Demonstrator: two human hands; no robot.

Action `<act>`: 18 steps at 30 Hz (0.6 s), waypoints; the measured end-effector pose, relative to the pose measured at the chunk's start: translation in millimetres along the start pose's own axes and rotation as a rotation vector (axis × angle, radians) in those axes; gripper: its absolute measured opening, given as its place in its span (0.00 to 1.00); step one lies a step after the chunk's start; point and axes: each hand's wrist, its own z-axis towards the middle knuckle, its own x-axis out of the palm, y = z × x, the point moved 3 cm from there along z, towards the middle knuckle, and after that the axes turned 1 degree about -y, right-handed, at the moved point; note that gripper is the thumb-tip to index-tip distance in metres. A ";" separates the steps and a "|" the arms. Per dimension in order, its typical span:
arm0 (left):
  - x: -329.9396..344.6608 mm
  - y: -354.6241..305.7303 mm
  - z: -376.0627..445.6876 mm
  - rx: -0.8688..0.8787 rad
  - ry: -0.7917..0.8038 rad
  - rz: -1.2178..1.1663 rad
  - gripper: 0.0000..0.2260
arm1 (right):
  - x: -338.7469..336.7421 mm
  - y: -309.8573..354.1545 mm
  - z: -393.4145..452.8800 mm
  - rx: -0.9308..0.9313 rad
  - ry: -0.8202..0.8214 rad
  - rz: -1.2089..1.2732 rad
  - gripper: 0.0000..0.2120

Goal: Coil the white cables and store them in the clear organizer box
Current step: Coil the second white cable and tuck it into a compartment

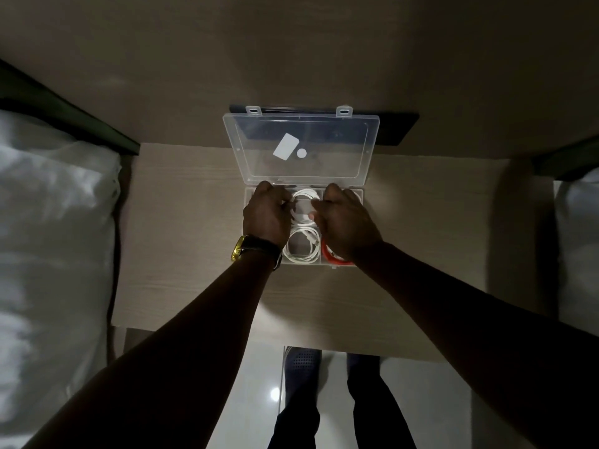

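Note:
The clear organizer box (360,190) lies on a small light wooden table, its lid (301,147) tilted open toward the wall. In the far middle compartment sits a coiled white cable (303,197). My left hand (267,215) and my right hand (346,220) both rest over the box, fingers curled onto this coil from either side. A second coiled white cable (301,247) lies in the near middle compartment, untouched. An orange-red cable (329,254) shows in the near right compartment, partly hidden under my right wrist.
The wooden table (194,238) stands between two beds with white bedding (55,238). A dark panel (395,128) sits on the wall behind the lid. White stickers (285,146) are on the lid. My legs and glossy floor (259,384) show below the table's front edge.

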 end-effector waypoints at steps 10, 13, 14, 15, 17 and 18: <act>-3.0 0.7 -7.1 0.257 0.188 0.196 0.12 | -2.9 2.2 17.9 0.190 -0.018 -0.019 0.10; -3.3 -3.1 1.6 0.206 0.266 0.235 0.12 | -3.2 3.4 23.3 0.172 0.034 -0.052 0.10; -3.1 -5.7 5.6 0.194 0.302 0.264 0.12 | -3.8 4.1 26.0 0.166 0.037 -0.068 0.09; -3.5 -8.2 8.0 0.187 0.330 0.286 0.12 | -4.7 5.6 28.1 0.159 0.037 -0.089 0.08; -4.1 -12.3 6.3 0.187 0.351 0.307 0.11 | -5.8 9.3 29.8 0.131 0.051 -0.133 0.09; -4.1 -12.9 3.2 0.200 0.350 0.306 0.10 | -5.5 10.4 29.2 0.119 0.060 -0.142 0.09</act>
